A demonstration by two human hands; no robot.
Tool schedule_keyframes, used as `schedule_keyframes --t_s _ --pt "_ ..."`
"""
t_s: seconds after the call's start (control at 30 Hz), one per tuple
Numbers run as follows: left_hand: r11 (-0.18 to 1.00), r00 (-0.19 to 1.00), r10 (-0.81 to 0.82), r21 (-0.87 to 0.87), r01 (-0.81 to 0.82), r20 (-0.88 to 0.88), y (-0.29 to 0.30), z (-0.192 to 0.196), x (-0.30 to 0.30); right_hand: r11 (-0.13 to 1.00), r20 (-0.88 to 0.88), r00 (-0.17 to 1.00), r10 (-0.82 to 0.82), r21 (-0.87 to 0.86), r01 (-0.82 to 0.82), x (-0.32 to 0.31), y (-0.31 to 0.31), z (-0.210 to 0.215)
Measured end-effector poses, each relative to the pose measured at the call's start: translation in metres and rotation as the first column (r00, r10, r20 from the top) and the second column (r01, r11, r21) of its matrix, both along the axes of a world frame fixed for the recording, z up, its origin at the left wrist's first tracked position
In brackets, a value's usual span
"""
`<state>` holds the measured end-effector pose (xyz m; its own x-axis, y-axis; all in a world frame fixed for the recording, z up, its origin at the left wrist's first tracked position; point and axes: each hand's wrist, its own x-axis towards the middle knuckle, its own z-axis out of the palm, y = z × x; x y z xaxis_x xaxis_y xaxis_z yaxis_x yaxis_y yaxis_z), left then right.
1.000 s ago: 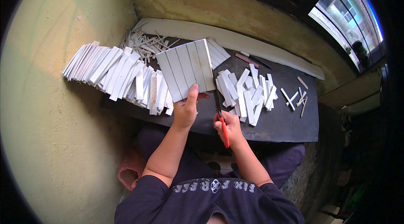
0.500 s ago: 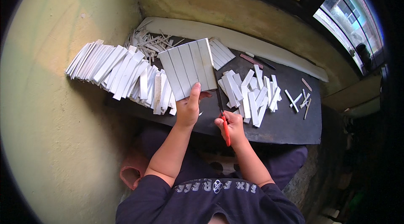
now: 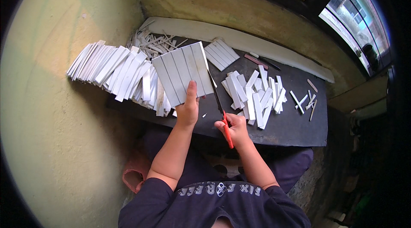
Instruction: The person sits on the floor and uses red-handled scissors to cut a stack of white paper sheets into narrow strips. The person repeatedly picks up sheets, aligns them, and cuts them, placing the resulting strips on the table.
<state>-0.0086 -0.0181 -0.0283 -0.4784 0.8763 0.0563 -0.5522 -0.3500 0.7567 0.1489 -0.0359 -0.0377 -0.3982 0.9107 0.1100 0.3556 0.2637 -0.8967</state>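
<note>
My left hand (image 3: 188,110) grips a white, stiff-looking sheet (image 3: 177,71) by its lower edge, thumb on top. Dark parallel lines run along the sheet, splitting it into several bands. My right hand (image 3: 238,128) is closed round the red handles of a pair of scissors (image 3: 228,134). Their dark blades point away from me, along the sheet's right edge; whether they touch it I cannot tell. A tiny white scrap (image 3: 204,115) lies on the black tabletop (image 3: 299,129) between my hands.
Many white strips (image 3: 115,69) stand packed in a long row at left, with thin offcuts (image 3: 154,44) behind. Loose strips (image 3: 257,95) are heaped to the right. Another lined sheet (image 3: 221,54) lies farther back, near a reddish bar (image 3: 255,62). Narrow pieces (image 3: 305,101) lie farther right.
The sheet and my left hand have shifted left, uncovering more of the sheet behind. The scissors now tilt further left, and the tiny scrap on the tabletop shows more plainly.
</note>
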Motion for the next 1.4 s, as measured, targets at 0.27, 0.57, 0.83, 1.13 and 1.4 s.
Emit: schedule_keyframes --t_s 0.27,0.57,0.83,1.13,1.4 --pt "0.999 0.999 -0.034 -0.001 0.034 0.028 -0.008 0.001 0.012 0.98 -0.045 0.994 0.099 -0.167 -0.106 0.006 -0.005 0.018" --pt "0.999 0.988 -0.016 0.035 0.022 -0.152 -0.009 -0.006 0.021 0.965 -0.162 0.978 0.132 -0.203 -0.164 0.004 -0.002 0.023" --pt "0.994 0.976 -0.071 0.063 0.086 -0.208 -0.007 -0.021 0.022 0.96 -0.164 0.981 0.107 -0.238 -0.144 0.001 0.0 0.028" --pt "0.997 0.968 -0.083 -0.027 0.079 -0.236 -0.004 -0.028 0.026 0.959 -0.171 0.985 0.025 -0.275 -0.072 0.0 0.0 0.018" --pt "0.999 0.991 -0.027 -0.031 0.023 -0.132 -0.003 -0.016 0.028 0.969 -0.127 0.992 -0.001 -0.244 -0.031 -0.004 0.004 0.012"
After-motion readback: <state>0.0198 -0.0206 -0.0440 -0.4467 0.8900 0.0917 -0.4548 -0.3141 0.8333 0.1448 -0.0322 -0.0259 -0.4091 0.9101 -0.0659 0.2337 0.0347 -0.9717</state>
